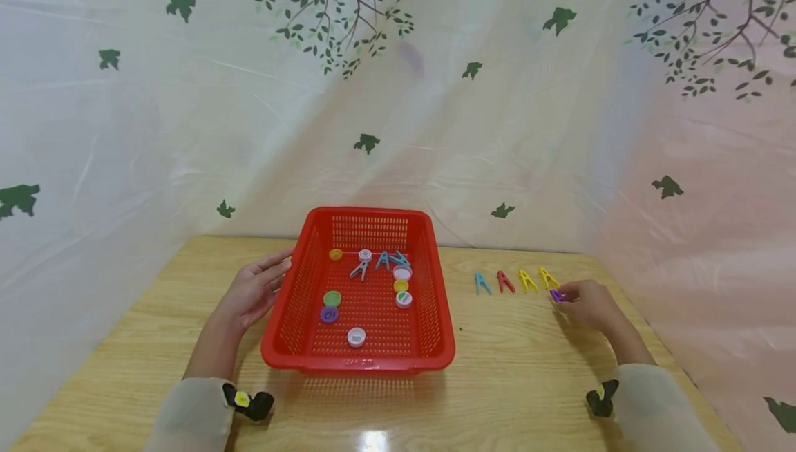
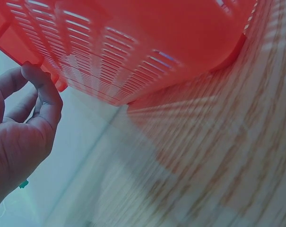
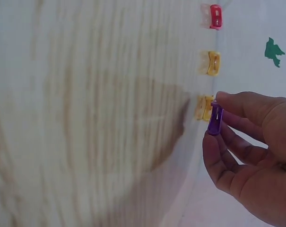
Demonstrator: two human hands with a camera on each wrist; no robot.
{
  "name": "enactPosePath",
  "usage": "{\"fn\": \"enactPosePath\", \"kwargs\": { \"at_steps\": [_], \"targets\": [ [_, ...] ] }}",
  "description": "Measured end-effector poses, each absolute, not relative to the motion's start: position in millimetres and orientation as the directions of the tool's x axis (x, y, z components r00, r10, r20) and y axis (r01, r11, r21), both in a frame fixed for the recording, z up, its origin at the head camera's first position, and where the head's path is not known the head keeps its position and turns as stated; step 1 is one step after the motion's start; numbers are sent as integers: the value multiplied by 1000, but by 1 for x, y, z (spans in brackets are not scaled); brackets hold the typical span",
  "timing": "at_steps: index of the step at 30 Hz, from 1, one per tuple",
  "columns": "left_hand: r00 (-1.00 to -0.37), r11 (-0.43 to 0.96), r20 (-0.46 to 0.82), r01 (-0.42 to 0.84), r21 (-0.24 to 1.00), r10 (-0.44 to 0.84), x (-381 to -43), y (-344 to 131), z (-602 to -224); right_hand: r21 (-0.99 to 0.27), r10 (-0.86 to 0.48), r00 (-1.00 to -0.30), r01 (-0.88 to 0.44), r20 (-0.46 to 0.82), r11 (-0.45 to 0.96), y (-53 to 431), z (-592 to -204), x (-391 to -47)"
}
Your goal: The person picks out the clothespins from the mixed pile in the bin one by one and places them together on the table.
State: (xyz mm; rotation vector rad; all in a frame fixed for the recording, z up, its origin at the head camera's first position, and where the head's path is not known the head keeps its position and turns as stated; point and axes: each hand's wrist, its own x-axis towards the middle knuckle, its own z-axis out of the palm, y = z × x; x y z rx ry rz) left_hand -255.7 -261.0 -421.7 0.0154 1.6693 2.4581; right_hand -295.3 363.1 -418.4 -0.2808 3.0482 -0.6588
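My right hand pinches a small purple clothespin between thumb and fingertips. It is at the right end of a row of clothespins standing on the table: a blue one, a red one, a yellow one and another yellow one, the last close beside the held one. At the left side of a red plastic basket, my left hand has loosely bent fingers, their tips right at the outer rim. Inside lie a grey clothespin and two teal clothespins.
Several round caps are spread over the basket floor, among them a green cap, a purple cap and a white cap. The wooden table ends at a pale curtain printed with leaves, hanging behind and at both sides.
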Motion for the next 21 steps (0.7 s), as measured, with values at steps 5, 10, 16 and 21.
{"fn": "enactPosePath", "kwargs": {
  "at_steps": [5,10,16,21],
  "targets": [
    [-985,-360,-83,-133,923,152,-255,-262,-422,-434,-132,-991,-113,-15,894,367,-423,-296],
    [-984,-366,-73,-128,922,161,-255,-262,-422,-448,-113,-992,-74,-61,891,371,-425,-294],
    [-984,-375,-71,-128,918,163,-256,-262,-421,-442,-112,-991,-71,-68,894,373,-425,-293],
    [-984,-384,-63,-124,915,167,-257,-262,-422,-443,-97,-991,-47,-91,895,373,-424,-290]
  ]
}}
